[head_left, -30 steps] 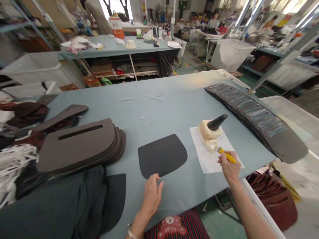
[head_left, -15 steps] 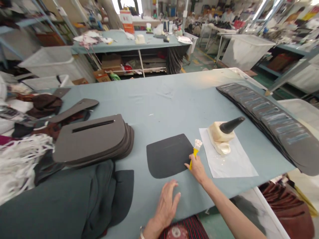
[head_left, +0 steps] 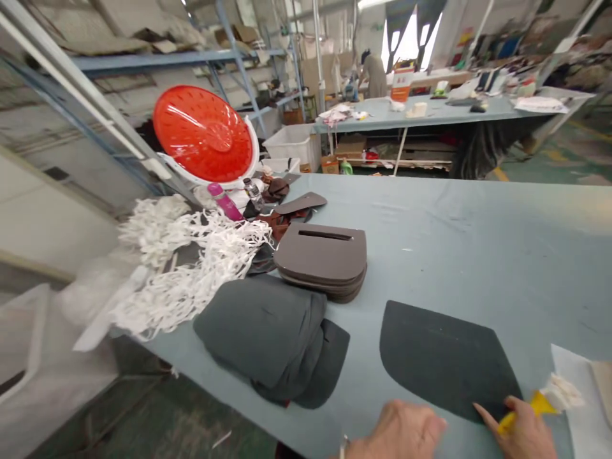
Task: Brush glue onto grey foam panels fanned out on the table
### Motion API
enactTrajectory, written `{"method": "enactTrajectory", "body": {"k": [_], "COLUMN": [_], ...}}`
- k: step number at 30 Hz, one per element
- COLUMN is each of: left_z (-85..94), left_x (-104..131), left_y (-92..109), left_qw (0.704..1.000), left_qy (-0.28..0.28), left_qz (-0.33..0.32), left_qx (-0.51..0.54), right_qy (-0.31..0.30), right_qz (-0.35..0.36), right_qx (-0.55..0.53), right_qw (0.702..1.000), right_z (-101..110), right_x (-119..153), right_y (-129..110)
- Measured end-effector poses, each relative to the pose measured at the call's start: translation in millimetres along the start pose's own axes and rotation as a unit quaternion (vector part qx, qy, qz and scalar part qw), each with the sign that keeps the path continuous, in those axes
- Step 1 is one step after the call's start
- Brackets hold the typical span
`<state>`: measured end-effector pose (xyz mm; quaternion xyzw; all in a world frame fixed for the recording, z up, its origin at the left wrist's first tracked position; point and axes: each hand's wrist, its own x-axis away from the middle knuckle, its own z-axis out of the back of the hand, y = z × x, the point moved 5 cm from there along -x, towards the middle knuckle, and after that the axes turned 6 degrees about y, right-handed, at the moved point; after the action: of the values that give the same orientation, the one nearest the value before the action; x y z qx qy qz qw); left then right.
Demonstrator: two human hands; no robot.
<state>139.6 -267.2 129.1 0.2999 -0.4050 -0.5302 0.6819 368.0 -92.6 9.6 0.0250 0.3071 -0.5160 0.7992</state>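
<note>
My right hand (head_left: 526,433) is closed round the yellow handle of a brush (head_left: 540,403) whose pale bristles look coated. It rests at the lower right edge of a dark grey flat piece (head_left: 444,357) with rounded corners on the table. My left hand (head_left: 401,430) is near the table's front edge, just below that piece and apart from it. Its back faces me and its fingers are foreshortened, so their pose is hidden. To the left lies a bundle of folded dark grey pieces (head_left: 268,331). Behind it stands a stack of brown-grey slotted pieces (head_left: 325,255).
White strips (head_left: 210,261) lie heaped on the table's left end, near a pink bottle (head_left: 224,201) and a red basin (head_left: 205,134). A white sheet (head_left: 568,376) is partly visible at right. Another table (head_left: 377,115) stands behind, with a person (head_left: 375,73) farther back.
My view has swung left, bringing in the red basin and white strips and cutting off the glue container and right-hand row of pieces. The brush stays in my right hand.
</note>
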Motion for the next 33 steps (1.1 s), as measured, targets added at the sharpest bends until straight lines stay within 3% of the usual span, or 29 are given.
{"method": "enactTrajectory", "body": {"k": [3, 6, 8, 10, 12, 15, 19, 22, 25, 28, 30, 33], "left_z": [86.6, 165.3, 203.2, 225.2, 232.6, 227.8, 227.5, 245.9, 267.3, 278.6, 284.1, 291.3], "left_x": [-0.3, 35.4, 66.7, 92.8, 107.0, 108.2, 84.1, 54.5, 14.5, -28.0, -49.1, -66.0], "left_y": [-33.1, -66.8, -87.4, -106.6, -122.5, -141.6, -134.8, -112.8, -90.6, -79.3, -84.1, -103.4], "left_qw": [0.987, 0.94, 0.89, 0.845, 0.826, 0.83, 0.846, 0.858, 0.879, 0.886, 0.874, 0.866], "left_qy": [0.161, 0.341, 0.452, 0.526, 0.55, 0.528, 0.524, 0.512, 0.466, 0.42, 0.416, 0.409], "left_qz": [0.003, 0.019, 0.043, 0.079, 0.113, 0.178, 0.091, 0.033, -0.008, -0.074, -0.084, -0.072], "left_qx": [0.023, 0.008, -0.035, -0.048, -0.046, -0.023, 0.033, -0.011, -0.101, -0.183, -0.235, -0.277], "right_qy": [-0.002, -0.002, 0.015, 0.035, 0.037, 0.016, 0.023, 0.043, -0.009, -0.114, -0.162, -0.206], "right_qz": [0.001, -0.001, 0.013, 0.022, 0.014, 0.008, -0.008, -0.034, -0.089, -0.122, -0.112, -0.066], "right_qx": [-0.009, -0.011, 0.001, 0.01, -0.002, -0.072, -0.181, -0.289, -0.421, -0.522, -0.554, -0.555], "right_qw": [1.0, 1.0, 1.0, 0.999, 0.999, 0.997, 0.983, 0.956, 0.903, 0.837, 0.809, 0.803], "right_z": [3.4, 1.8, 2.7, 6.7, 11.2, 17.4, 31.7, 37.6, 25.3, -2.4, -24.7, -61.1], "right_x": [-9.0, -18.8, -25.4, -32.7, -43.2, -68.6, -115.7, -156.6, -195.1, -220.5, -228.9, -231.3], "right_y": [-4.8, -13.3, -29.6, -53.9, -80.8, -118.8, -162.8, -208.9, -282.0, -379.0, -442.5, -515.4]}}
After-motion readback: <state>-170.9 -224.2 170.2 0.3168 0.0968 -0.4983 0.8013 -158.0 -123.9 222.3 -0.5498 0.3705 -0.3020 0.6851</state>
